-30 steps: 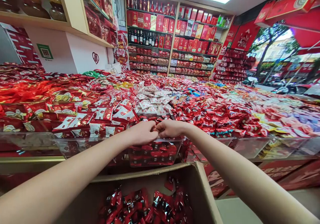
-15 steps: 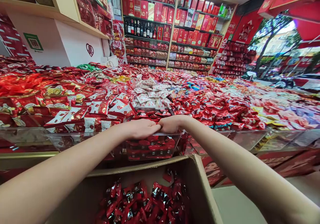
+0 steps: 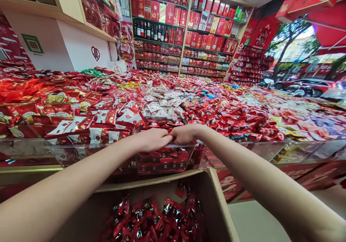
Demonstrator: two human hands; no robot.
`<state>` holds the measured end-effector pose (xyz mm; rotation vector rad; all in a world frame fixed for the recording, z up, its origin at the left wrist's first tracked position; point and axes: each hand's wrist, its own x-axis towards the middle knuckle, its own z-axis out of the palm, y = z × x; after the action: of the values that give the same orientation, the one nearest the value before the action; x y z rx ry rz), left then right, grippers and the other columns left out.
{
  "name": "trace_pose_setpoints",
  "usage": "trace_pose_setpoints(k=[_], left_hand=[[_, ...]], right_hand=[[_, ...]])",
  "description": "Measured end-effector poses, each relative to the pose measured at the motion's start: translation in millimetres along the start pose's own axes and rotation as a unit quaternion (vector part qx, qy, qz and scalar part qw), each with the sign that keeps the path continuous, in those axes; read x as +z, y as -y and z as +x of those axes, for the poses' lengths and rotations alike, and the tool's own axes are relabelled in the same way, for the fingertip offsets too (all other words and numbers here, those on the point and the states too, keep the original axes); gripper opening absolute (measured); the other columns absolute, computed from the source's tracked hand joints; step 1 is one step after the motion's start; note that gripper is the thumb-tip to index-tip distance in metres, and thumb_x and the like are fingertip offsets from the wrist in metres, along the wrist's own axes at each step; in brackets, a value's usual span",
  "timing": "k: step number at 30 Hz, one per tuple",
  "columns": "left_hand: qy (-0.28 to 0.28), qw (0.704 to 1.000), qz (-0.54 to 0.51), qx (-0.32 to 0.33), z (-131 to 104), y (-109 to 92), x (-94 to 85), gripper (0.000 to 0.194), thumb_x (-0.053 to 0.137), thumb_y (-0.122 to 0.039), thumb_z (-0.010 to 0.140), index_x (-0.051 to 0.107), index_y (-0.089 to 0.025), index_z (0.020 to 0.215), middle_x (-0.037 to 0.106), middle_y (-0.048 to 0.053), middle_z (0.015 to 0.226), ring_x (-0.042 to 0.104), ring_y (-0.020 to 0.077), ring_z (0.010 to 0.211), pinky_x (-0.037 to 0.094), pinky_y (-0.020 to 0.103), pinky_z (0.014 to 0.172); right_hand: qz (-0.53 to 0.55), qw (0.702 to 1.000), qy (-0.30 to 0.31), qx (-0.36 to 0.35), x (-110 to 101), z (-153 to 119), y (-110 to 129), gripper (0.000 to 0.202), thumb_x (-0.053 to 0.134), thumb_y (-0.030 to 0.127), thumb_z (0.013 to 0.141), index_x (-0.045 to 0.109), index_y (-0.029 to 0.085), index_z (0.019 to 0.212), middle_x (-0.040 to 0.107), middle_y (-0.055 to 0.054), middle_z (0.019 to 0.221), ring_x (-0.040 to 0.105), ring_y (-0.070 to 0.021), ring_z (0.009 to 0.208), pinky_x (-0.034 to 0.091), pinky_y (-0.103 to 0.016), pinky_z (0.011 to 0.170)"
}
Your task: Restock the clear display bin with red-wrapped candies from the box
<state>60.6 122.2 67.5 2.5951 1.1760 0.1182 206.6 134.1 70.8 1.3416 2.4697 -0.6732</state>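
Observation:
My left hand [image 3: 153, 139] lies over a clear plastic bin [image 3: 140, 167] of red-wrapped candies [image 3: 164, 160], with its fingers stretched toward the right and partly hidden. Beside it, my right hand [image 3: 185, 133] is bent down into the top of the same bin, its fingers curled; whatever they hold is hidden. The two hands almost touch at the fingertips. Below them stands an open cardboard box [image 3: 222, 202] with loose shiny red-wrapped candies [image 3: 159, 216] inside.
Bins of packaged sweets flank this one, with white-and-red packets [image 3: 105, 117] to the left and red packets [image 3: 224, 117] to the right. White packets [image 3: 163, 101] are heaped behind. Bottles and gift boxes fill the back shelves [image 3: 185, 33]. A street with parked vehicles shows at right.
The view has shifted slightly. Both hands stay over the bin, with only a small movement of the left fingers.

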Motion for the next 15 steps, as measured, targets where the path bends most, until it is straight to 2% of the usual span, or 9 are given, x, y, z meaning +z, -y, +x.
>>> trace_pose_setpoints(k=[6, 9, 12, 14, 15], left_hand=[[-0.123, 0.992, 0.01, 0.017, -1.6, 3.2, 7.3, 0.023, 0.037, -0.034, 0.075, 0.054, -0.019, 0.072, 0.061, 0.004, 0.066, 0.054, 0.0171, 0.057, 0.038, 0.025, 0.049], [-0.197, 0.979, 0.004, 0.061, -12.6, -1.3, 6.0, 0.018, 0.037, -0.025, 0.076, 0.053, -0.018, 0.08, 0.061, 0.005, 0.075, 0.056, 0.0173, 0.067, 0.042, 0.027, 0.061], [-0.269, 0.957, -0.007, 0.107, -42.3, -4.9, 11.0, 0.021, 0.034, -0.018, 0.078, 0.05, -0.019, 0.091, 0.059, 0.006, 0.092, 0.052, 0.0157, 0.088, 0.038, 0.027, 0.081], [-0.299, 0.945, -0.019, 0.135, -72.3, -3.7, 24.8, 0.02, 0.038, -0.016, 0.076, 0.05, -0.021, 0.091, 0.06, 0.004, 0.088, 0.052, 0.0146, 0.087, 0.039, 0.026, 0.081], [-0.309, 0.933, -0.033, 0.183, -88.8, -1.9, 35.5, 0.022, 0.042, -0.013, 0.073, 0.051, -0.022, 0.09, 0.062, 0.004, 0.084, 0.053, 0.0154, 0.085, 0.04, 0.028, 0.08]], right_hand=[[0.12, 0.993, -0.007, -0.008, 4.0, 5.6, -4.0, 0.018, 0.052, 0.019, 0.061, 0.057, 0.015, 0.078, 0.048, 0.005, 0.053, 0.038, -0.0057, 0.044, 0.032, -0.017, 0.042], [0.111, 0.992, -0.049, -0.03, 6.4, 9.8, -4.8, 0.009, 0.049, 0.015, 0.062, 0.056, 0.014, 0.066, 0.041, 0.006, 0.048, 0.035, -0.0046, 0.043, 0.031, -0.017, 0.042], [0.133, 0.99, -0.037, -0.033, 8.5, 8.4, -5.2, 0.007, 0.051, 0.017, 0.062, 0.057, 0.014, 0.065, 0.044, 0.006, 0.049, 0.036, -0.0048, 0.045, 0.031, -0.018, 0.044], [0.169, 0.985, -0.027, -0.019, 10.3, 4.5, -4.6, 0.011, 0.056, 0.023, 0.061, 0.059, 0.014, 0.068, 0.048, 0.005, 0.051, 0.039, -0.0053, 0.046, 0.032, -0.018, 0.044], [0.187, 0.982, -0.025, -0.014, 11.4, 2.4, -4.0, 0.015, 0.059, 0.027, 0.06, 0.06, 0.014, 0.069, 0.049, 0.005, 0.052, 0.039, -0.0054, 0.046, 0.032, -0.018, 0.044]])
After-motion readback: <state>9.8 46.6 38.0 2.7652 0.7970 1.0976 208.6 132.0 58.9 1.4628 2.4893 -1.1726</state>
